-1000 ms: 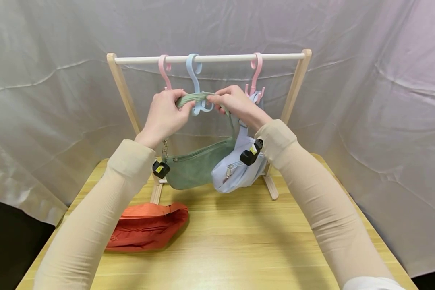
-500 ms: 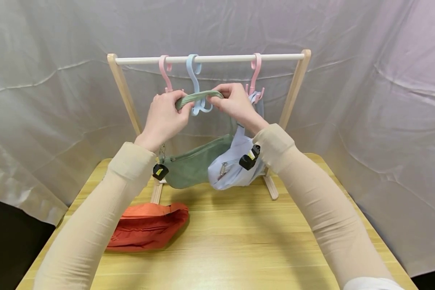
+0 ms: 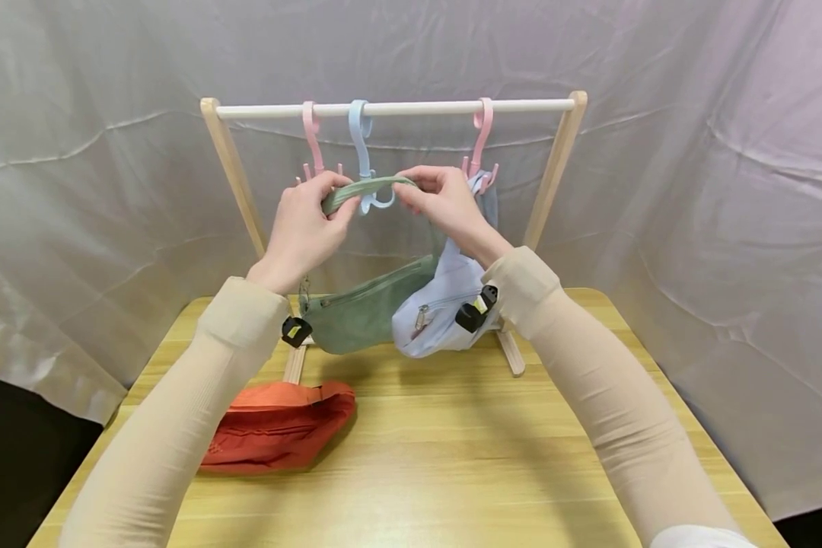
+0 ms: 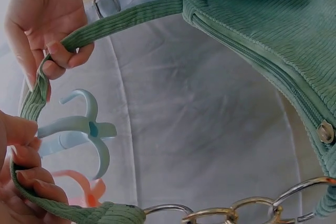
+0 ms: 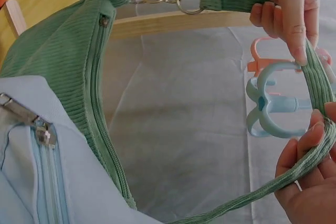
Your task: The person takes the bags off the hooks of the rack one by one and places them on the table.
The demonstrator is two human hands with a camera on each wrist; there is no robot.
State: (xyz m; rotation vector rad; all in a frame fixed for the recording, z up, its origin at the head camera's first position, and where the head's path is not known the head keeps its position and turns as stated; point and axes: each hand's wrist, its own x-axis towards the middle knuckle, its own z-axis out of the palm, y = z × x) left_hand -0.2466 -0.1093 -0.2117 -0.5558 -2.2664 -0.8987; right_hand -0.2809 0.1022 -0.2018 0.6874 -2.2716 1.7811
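A green corduroy shoulder bag (image 3: 370, 312) hangs below my hands, its top zipper facing me. My left hand (image 3: 304, 221) pinches one part of its strap (image 3: 366, 185), towards the side with the metal ring chain (image 4: 210, 215). Farther right, my right hand (image 3: 448, 202) pinches the same strap between thumb and fingers. The stretch between the hands arches in front of the light blue hook (image 3: 361, 137), which hangs from the rail. In the right wrist view, the hook's curved prongs (image 5: 273, 100) are beside the strap; whether they touch it I cannot tell.
The rack has a white rail (image 3: 411, 108) and wooden legs. A pale blue waist bag (image 3: 441, 304) hangs from the right pink hook (image 3: 479, 141), overlapping the green bag. Another pink hook (image 3: 312, 137) hangs left. An orange-red bag (image 3: 274, 438) lies on the wooden table (image 3: 452, 472).
Both hands drift slightly lower, the left one also leftward, with the strap between them. The right hand's hold on the strap has shifted. The light blue hook has swung a little left.
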